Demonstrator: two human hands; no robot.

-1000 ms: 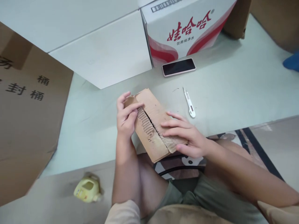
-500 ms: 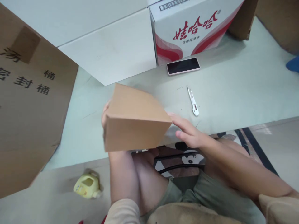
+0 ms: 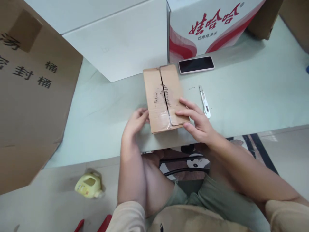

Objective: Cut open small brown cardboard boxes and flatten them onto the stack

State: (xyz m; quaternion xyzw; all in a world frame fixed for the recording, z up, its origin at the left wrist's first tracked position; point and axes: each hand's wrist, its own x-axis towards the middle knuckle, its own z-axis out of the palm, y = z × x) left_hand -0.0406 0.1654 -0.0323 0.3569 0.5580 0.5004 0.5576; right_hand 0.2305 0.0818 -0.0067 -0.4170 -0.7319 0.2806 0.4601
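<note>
A small brown cardboard box [image 3: 159, 93] rests on the pale green table [image 3: 241, 96], its top flaps closed with a seam down the middle and torn tape marks. My left hand [image 3: 135, 124] cups the box's near left side, fingers curled against it. Fingers of my right hand [image 3: 196, 120] lie flat on the near right flap and corner. A white utility knife [image 3: 205, 102] lies just right of my right hand. A phone [image 3: 196, 64] with a pink case lies screen up behind the box.
A white carton with red lettering [image 3: 210, 25] and a plain white box [image 3: 116, 42] stand at the back. A large brown cardboard sheet [image 3: 31, 96] leans at the left. A yellow tape dispenser [image 3: 88, 185] and red handles [image 3: 93, 224] lie on the floor below.
The box was turned over in my hands, lifted half a second ago, and now sits flat on the table with the seam up. Both hands rest at its near sides.
</note>
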